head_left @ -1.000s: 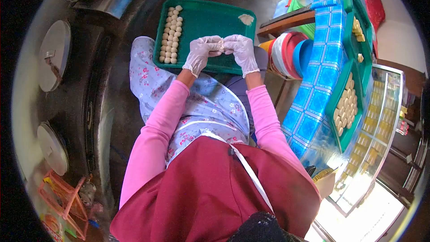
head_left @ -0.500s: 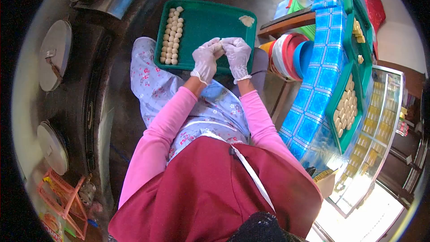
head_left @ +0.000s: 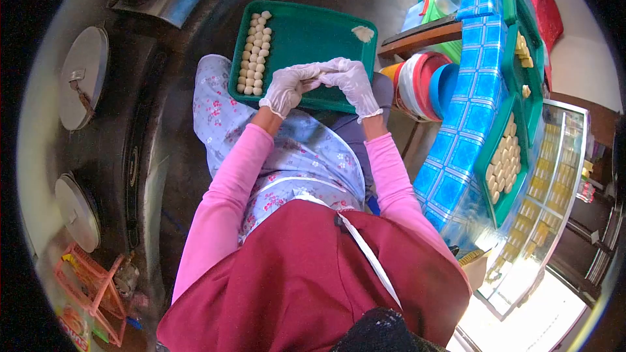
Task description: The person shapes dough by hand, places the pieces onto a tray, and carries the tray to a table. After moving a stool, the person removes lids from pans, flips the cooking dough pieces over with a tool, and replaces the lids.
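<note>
Both of my hands wear thin whitish gloves and meet over the near side of a green tray [head_left: 313, 13]. My left hand [head_left: 287, 88] and my right hand [head_left: 347, 81] are cupped against each other, fingers overlapping, around a small pale piece of dough that is now mostly hidden between them. Several round dough balls [head_left: 254, 52] sit in close rows along the tray's left side. A loose, flattened scrap of dough [head_left: 362, 33] lies in the tray's far right corner. The tray rests by my lap, over a flowered apron [head_left: 218, 101].
At right, a table with a blue checked cloth [head_left: 447, 150] holds green trays with pale shaped pieces [head_left: 503, 163]. Red and blue tubs [head_left: 430, 85] stand beside it. Round lids [head_left: 83, 78] line the left, with an orange rack [head_left: 91, 287] below.
My hands have gone from a fingertip pinch with a pale piece showing to a cupped, overlapping hold, slightly lower and wider at the wrists. The view has shifted slightly.
</note>
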A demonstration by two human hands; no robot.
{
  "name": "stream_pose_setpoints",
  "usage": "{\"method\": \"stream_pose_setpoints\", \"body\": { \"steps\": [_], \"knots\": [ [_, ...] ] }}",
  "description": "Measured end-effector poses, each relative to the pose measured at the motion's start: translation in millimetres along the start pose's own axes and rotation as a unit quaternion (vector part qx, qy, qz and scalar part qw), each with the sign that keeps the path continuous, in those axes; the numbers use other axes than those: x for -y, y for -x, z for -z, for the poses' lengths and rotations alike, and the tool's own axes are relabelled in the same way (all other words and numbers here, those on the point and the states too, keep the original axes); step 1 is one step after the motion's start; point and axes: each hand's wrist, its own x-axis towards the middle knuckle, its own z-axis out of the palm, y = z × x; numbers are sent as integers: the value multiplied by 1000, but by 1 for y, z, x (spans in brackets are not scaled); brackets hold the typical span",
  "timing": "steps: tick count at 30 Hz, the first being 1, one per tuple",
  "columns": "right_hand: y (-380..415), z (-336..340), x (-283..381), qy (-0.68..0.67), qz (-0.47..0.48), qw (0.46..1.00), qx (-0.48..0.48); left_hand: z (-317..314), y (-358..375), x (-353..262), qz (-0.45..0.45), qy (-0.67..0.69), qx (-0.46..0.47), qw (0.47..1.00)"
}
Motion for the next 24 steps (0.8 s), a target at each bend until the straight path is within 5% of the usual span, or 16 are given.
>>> {"method": "stream_pose_setpoints", "body": {
  "steps": [4, 7, 8, 9, 11, 14, 17, 21, 24],
  "knots": [
    [-6, 1, 7, -71, -104, 991, -43, -6, 4, 2, -24, 20, 3, 999],
    [-15, -1, -20, -226, -175, 954, -92, -25, 20, 8, -244, -220, -24, 944],
    [-17, -7, -26, -259, -184, 941, -115, -25, 14, 19, -347, -346, -80, 868],
    [-21, -13, -33, -291, -192, 927, -139, -19, 12, 19, -493, -500, -35, 711],
    [-27, -20, -51, -291, -181, 925, -164, -26, 16, 28, -525, -576, -77, 623],
    [-29, -31, -51, -312, -146, 932, -117, -23, 20, 32, -454, -556, -87, 691],
    [-42, -44, -58, -125, -89, 979, -131, -32, 39, 6, -315, -337, -83, 884],
    [-82, -70, -8, -191, -146, 962, -132, -4, 26, -12, -394, -162, -161, 890],
    [-138, -85, -37, -165, -89, 974, -130, 18, 26, -18, -391, -126, -186, 893]
  ]
}}
